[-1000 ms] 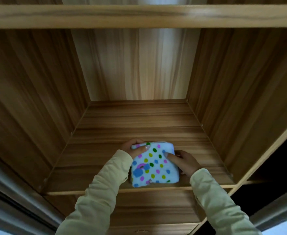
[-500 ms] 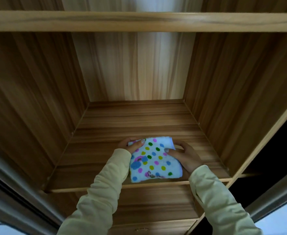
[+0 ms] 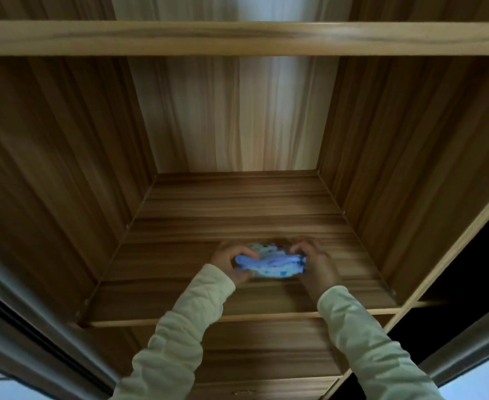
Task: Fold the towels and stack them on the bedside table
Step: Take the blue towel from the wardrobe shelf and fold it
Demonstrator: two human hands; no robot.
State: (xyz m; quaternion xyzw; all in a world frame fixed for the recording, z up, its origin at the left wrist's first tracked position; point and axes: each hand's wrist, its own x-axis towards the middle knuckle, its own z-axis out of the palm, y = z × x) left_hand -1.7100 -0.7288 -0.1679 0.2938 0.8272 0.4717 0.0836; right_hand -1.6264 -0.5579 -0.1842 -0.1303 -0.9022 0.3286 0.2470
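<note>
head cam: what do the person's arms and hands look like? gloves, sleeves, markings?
Both bare: left hand, right hand, no gloves. The left sleeve and right sleeve are long, pale yellow-green, crinkled fabric, ending at the wrists. Blur hides any rings.

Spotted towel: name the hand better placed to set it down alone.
Right, barely: left hand and right hand each grip an end of the blue-white spotted folded towel over the wooden shelf, but the right fingers seem to wrap further. Blur leaves doubt.
</note>
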